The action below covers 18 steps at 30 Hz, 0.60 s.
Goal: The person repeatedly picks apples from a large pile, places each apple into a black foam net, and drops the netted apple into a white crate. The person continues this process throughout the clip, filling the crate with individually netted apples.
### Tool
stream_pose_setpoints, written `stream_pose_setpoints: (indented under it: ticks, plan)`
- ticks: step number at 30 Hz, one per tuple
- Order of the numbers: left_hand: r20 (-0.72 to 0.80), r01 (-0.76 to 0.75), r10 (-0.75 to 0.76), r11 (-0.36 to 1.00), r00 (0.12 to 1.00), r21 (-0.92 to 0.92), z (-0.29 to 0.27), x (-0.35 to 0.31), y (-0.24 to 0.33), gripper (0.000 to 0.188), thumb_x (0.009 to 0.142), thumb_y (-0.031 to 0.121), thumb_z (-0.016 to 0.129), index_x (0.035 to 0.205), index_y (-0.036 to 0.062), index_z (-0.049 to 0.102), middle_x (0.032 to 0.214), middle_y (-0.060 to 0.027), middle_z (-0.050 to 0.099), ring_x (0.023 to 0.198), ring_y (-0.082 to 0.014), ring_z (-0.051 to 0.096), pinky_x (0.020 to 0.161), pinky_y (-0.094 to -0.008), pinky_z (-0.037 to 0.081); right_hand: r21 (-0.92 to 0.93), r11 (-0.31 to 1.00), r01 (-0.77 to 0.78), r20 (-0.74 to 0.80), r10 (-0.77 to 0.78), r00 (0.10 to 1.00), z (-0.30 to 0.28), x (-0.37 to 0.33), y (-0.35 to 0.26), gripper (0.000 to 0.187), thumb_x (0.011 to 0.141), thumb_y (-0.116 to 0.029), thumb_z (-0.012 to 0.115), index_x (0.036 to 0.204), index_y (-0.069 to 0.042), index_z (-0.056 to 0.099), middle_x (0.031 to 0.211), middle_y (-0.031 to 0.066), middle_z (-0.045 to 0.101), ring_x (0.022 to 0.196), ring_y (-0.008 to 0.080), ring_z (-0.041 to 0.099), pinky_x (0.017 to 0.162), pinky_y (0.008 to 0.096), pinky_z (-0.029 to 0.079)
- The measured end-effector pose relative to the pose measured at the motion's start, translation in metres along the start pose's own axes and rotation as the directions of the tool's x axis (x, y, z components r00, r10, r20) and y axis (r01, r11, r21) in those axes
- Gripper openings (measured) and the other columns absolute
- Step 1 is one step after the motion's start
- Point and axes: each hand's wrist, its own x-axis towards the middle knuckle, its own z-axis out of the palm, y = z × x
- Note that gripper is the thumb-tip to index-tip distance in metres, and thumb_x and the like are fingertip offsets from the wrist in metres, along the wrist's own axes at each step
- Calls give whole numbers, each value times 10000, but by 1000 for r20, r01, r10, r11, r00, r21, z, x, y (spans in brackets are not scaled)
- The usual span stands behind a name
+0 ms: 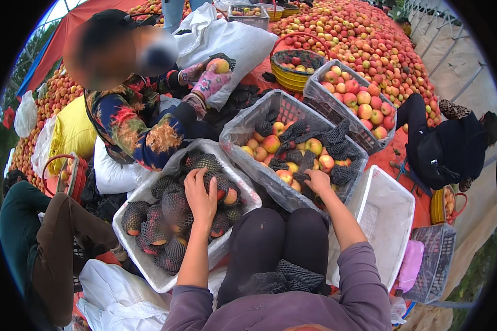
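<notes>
Left hand (200, 197) is cupping a net-sleeved apple (225, 191), firm yet bruisable; right hand (318, 180) is closing round loose apples (286, 176) beneath it.

Plastic-lined white crate (149, 270) of black net-sleeved fruit (174, 207); no labels.

left hand (200, 197) stretched forward, palm down, fingers curled over. right hand (318, 180) reaching further out, fingers bent down. both forearms bare, purple sleeves pushed up.
</notes>
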Motion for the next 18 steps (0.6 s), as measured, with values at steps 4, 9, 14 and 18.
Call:
stream_pose_setpoints:
  ticks: [4,9,14,18]
  plan:
    - [64,63,-43,939,997,-339,-16,-18,40,192,810,51,600,995,7,574,1002,-126,539,883,-212,547,742,-297,452,134,991,8,-282,30,959,-23,-10,-11,333,675,-85,720,979,-80,585,888,114,641,841,303,612,717,406,482]
    - [586,476,47,533,809,-700,25,-18,120,441,817,93,651,1222,52,483,989,-64,483,783,-109,523,644,-229,467,615,725,308,-451,4,892,-106,-81,-81,328,657,44,692,924,-47,526,938,67,544,713,164,585,600,282,477]
    - [656,617,198,228,728,-753,26,-16,146,535,819,70,636,1300,76,402,1070,-61,504,859,-89,541,709,-226,474,738,486,468,-476,-118,872,-149,-134,-124,392,707,-40,710,1054,-19,530,1068,67,536,835,130,571,764,264,470]
    - [480,391,243,336,843,-857,2,-32,148,576,781,-15,579,1318,51,382,1121,-62,517,967,-109,523,778,-223,445,879,267,395,-400,-38,916,-136,-133,-128,365,743,-4,683,1064,-6,510,1115,66,508,922,102,536,820,252,441]
